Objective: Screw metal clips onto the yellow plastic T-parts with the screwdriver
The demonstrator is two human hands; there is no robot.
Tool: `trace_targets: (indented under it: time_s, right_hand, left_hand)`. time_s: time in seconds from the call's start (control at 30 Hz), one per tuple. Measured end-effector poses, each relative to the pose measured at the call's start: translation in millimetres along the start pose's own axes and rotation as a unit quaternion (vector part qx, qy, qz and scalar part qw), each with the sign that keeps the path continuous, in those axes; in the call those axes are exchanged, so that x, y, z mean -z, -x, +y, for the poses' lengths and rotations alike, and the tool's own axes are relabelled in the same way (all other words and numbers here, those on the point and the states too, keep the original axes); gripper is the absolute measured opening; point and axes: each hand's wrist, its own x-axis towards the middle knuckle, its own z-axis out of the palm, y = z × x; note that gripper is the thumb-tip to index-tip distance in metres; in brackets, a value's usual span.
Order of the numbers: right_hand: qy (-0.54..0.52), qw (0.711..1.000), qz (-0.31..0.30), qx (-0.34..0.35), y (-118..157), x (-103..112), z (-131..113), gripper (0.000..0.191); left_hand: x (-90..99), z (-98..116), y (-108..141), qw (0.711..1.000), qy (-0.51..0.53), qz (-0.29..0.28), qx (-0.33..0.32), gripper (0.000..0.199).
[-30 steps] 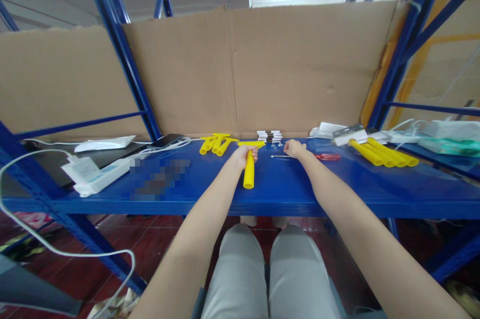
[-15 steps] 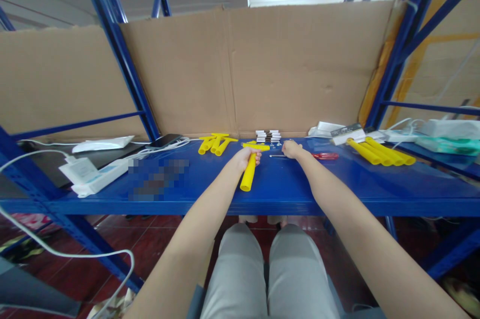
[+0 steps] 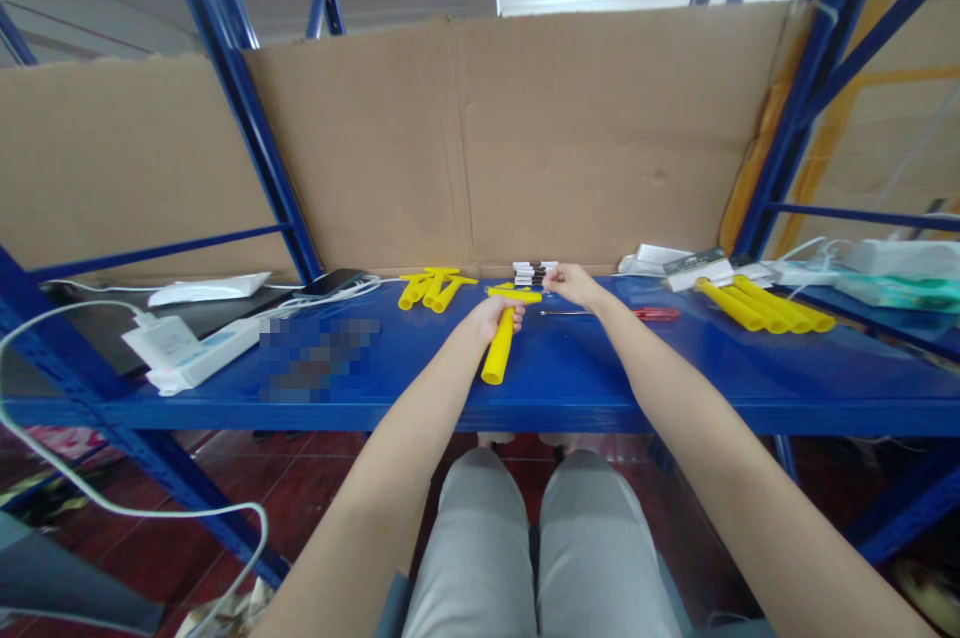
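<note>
My left hand [image 3: 495, 314] is closed around a yellow T-shaped piece [image 3: 497, 358], whose tube points toward me and whose crossbar lies on the far side. To its right, my right hand [image 3: 568, 284] is pinched over the blue shelf, beside a stack of white and black pieces [image 3: 529, 272]. What its fingertips hold, if anything, is too small to make out. Small bits [image 3: 545, 294] lie just below those fingertips. A screwdriver with a red handle [image 3: 657, 314] rests on the shelf, its shaft pointing left.
Several yellow T-shaped pieces [image 3: 437, 289] lie left of centre, and several yellow tubes [image 3: 765, 306] lie at the right. A power strip [image 3: 206, 358] with cables and a dark phone [image 3: 334, 281] are at the left. Cardboard [image 3: 525, 138] stands behind the blue shelf [image 3: 420, 358].
My right hand has moved slightly up and left, nearer the white and black pieces. My left hand keeps its hold on the yellow piece.
</note>
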Motion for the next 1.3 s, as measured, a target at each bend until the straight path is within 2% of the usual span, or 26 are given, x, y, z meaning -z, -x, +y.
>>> trace_targets:
  time_s: [0.17,0.33,0.53,0.93,1.3]
  right_hand:
    - [-0.080,0.996,-0.042,0.021,6,-6,-16,0.005]
    - [-0.049,0.996,-0.069,0.013,6,-8,-15,0.007]
    - [0.004,0.996,-0.086,0.029,4,-8,-12,0.008]
    - [-0.005,0.993,-0.120,0.022,9,-7,-20,0.012]
    - [0.024,0.994,-0.105,0.008,13,-6,-29,0.007]
  left_hand:
    - [1.1,-1,-1,1.000,-0.027,-0.014,0.008,0.018]
    - [2.5,-1,-4,0.999,-0.031,-0.030,0.009,0.018]
    - [-1.8,-2,1,0.999,-0.032,-0.013,0.003,0.022]
    - [2.2,-2,-4,0.999,-0.038,-0.016,-0.006,0.019]
    - [2.9,-1,-4,0.999,-0.022,-0.027,-0.004,0.017]
